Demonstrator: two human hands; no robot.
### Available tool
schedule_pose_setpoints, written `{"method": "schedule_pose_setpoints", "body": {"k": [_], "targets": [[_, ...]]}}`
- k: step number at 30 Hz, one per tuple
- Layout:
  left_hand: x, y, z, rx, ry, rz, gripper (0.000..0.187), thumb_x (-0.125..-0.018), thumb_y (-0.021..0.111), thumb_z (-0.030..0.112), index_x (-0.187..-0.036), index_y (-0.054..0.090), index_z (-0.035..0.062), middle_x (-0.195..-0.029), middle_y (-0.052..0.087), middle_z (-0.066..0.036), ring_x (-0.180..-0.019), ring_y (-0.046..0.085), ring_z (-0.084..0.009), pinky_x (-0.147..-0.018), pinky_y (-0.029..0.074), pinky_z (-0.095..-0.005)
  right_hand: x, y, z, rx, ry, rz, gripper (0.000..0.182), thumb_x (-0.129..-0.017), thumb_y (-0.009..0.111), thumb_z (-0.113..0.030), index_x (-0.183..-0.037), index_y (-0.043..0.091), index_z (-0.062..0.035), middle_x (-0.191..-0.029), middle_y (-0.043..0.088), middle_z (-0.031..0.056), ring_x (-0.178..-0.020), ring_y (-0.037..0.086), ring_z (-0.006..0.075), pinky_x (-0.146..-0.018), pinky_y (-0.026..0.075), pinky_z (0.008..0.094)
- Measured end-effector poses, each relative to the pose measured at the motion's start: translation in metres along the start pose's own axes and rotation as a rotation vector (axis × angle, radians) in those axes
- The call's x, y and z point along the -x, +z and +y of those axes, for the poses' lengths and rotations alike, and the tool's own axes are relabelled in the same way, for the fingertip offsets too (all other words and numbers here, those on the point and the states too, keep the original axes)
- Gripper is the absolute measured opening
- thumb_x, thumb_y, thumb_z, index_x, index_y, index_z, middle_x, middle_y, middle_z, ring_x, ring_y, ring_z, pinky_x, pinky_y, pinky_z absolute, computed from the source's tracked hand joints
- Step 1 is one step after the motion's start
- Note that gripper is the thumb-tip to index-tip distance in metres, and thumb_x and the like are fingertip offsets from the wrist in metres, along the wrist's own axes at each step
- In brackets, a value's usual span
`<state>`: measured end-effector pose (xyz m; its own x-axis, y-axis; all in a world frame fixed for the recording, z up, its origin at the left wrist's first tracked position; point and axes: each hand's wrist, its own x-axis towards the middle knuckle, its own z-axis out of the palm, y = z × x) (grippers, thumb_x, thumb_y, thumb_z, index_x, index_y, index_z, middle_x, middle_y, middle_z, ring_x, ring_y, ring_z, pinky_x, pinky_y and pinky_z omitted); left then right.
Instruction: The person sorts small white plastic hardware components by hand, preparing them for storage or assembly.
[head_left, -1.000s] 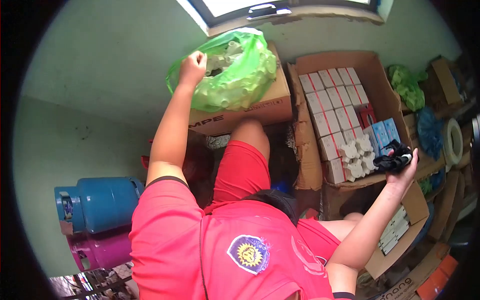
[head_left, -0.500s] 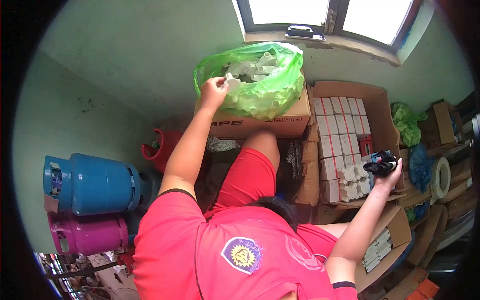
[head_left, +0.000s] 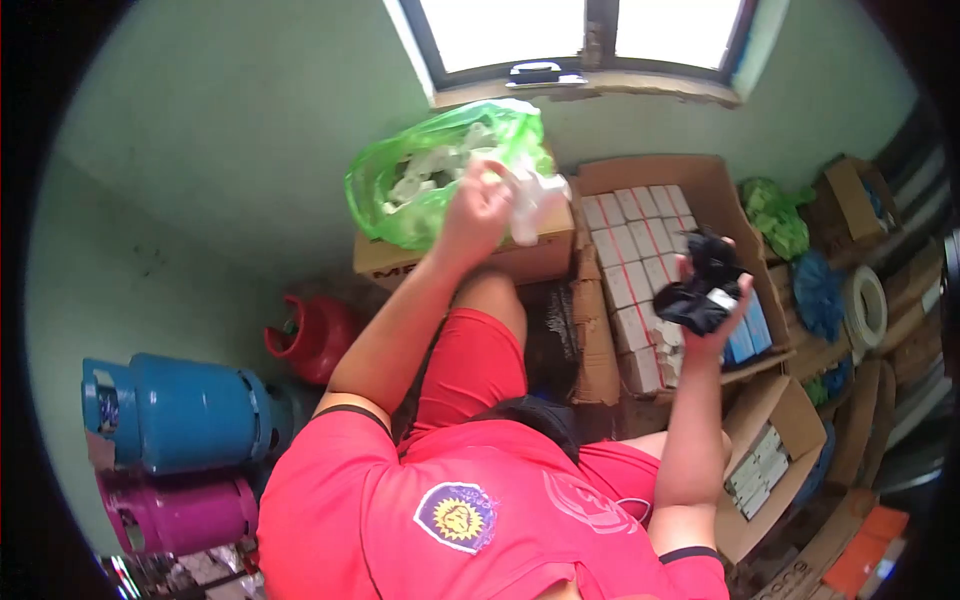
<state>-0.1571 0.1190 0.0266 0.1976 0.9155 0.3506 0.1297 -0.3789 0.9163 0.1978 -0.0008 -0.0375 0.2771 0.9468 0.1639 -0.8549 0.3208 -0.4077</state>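
My left hand, fingers closed, grips a white plastic piece, blurred by motion, at the right side of the green plastic bag. Many white fittings lie inside this open bag, which rests on a cardboard box. Over the right part of a carton packed with small white boxes, my right hand is curled round a crumpled black item. The black item has a small white patch, and what it is cannot be made out.
A red cylinder stands at the left, with a blue cylinder and a purple one beside me. Another open carton is at my right. Farther right are a green bag, a blue bag and a white coil.
My left hand has moved right from the bag's left side with the white piece. My right hand has shifted up and inward with the black item. The view has turned somewhat.
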Motion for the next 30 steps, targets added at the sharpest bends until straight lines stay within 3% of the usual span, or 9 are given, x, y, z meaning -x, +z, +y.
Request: {"method": "schedule_pose_setpoints", "body": {"k": [4,5,6,8,12,18,22,27,30], "targets": [[0.042,0.125,-0.043,0.065,-0.085,-0.312,0.017,-0.099,0.06,0.015,-0.111,0.054,0.0037,-0.094,0.063,-0.003,-0.086,0.06,-0.0132,-0.075,0.051,-0.0306,0.031,0.04,0.036,0.149,0.027,-0.032,0.053,-0.094,0.063,-0.036,-0.138,0.052,-0.0088,-0.13,0.061,0.0129,-0.121,0.058,0.0279,-0.1,0.051,0.0483],[0.058,0.146,-0.033,-0.077,-0.054,-0.337,0.019,-0.099,0.06,0.021,-0.101,0.058,0.0025,-0.086,0.061,-0.002,-0.086,0.06,-0.0145,-0.077,0.05,-0.0322,0.031,0.038,0.045,0.589,-0.184,-0.131,0.048,-0.09,0.068,-0.029,-0.131,0.057,-0.0081,-0.126,0.063,0.0134,-0.116,0.06,0.0281,-0.097,0.052,0.0463],[0.06,0.147,-0.006,-0.136,-0.26,-0.606,0.025,-0.099,0.059,0.028,-0.091,0.061,0.0043,-0.077,0.059,-0.002,-0.075,0.059,-0.0127,-0.068,0.05,-0.0301,0.03,0.034,0.047,1.035,-0.392,-0.215,0.044,-0.086,0.072,-0.022,-0.125,0.061,-0.0073,-0.122,0.064,0.014,-0.111,0.062,0.0284,-0.093,0.052,0.0444],[0.065,0.148,-0.009,0.131,-0.737,-0.704,0.021,-0.093,0.062,0.029,-0.089,0.065,0.0083,-0.071,0.06,-0.002,-0.054,0.054,-0.0085,-0.043,0.04,-0.0286,0.041,0.052,0.025,1.463,-0.408,-0.375,0.039,-0.079,0.078,-0.014,-0.114,0.066,-0.0056,-0.11,0.067,0.0143,-0.101,0.065,0.0325,-0.09,0.052,0.0429],[0.072,0.144,-0.03,0.634,-0.968,-0.764,0.017,-0.096,0.062,0.025,-0.094,0.066,0.008,-0.075,0.064,0.0,-0.057,0.062,-0.012,-0.044,0.046,-0.0259,0.056,0.056,0.006,1.432,-0.444,-0.49,0.05,-0.079,0.081,-0.036,-0.115,0.066,-0.0057,-0.113,0.063,0.017,-0.106,0.061,0.038,-0.093,0.049,0.0454],[0.057,0.149,0.004,0.539,-0.943,-0.797,0.025,-0.099,0.063,0.032,-0.106,0.062,0.0076,-0.082,0.067,-0.001,-0.061,0.065,-0.012,-0.051,0.049,-0.0231,0.072,0.051,-0.002,1.669,-0.563,-0.273,0.053,-0.092,0.067,-0.047,-0.122,0.061,-0.0041,-0.116,0.057,0.0204,-0.111,0.056,0.0394,-0.095,0.046,0.0471],[0.055,0.157,-0.015,0.672,-0.806,-0.945,0.024,-0.099,0.065,0.034,-0.103,0.061,0.0108,-0.084,0.065,0.001,-0.065,0.063,-0.0088,-0.05,0.049,-0.0233,0.079,0.05,-0.003,1.532,-0.553,-0.105,0.043,-0.09,0.07,-0.033,-0.119,0.061,-0.0031,-0.114,0.056,0.0205,-0.103,0.06,0.0398,-0.089,0.05,0.0466],[0.05,0.157,-0.009,0.694,-0.883,-0.898,0.024,-0.1,0.063,0.034,-0.106,0.061,0.0108,-0.084,0.066,-0.002,-0.066,0.065,-0.011,-0.05,0.051,-0.0251,0.08,0.071,-0.025,1.456,-0.584,-0.381,0.041,-0.073,0.069,-0.011,-0.113,0.061,-0.0079,-0.127,0.058,0.0188,-0.116,0.06,0.0389,-0.097,0.05,0.0428],[0.045,0.155,0.002,0.622,-0.93,-0.86,0.023,-0.1,0.063,0.034,-0.104,0.061,0.0123,-0.082,0.066,-0.002,-0.06,0.063,-0.0113,-0.046,0.048,-0.0258,0.076,0.074,-0.027,1.421,-0.563,-0.417,0.04,-0.075,0.077,-0.019,-0.11,0.061,-0.0079,-0.126,0.059,0.0177,-0.114,0.062,0.0385,-0.094,0.051,0.0424]]}}
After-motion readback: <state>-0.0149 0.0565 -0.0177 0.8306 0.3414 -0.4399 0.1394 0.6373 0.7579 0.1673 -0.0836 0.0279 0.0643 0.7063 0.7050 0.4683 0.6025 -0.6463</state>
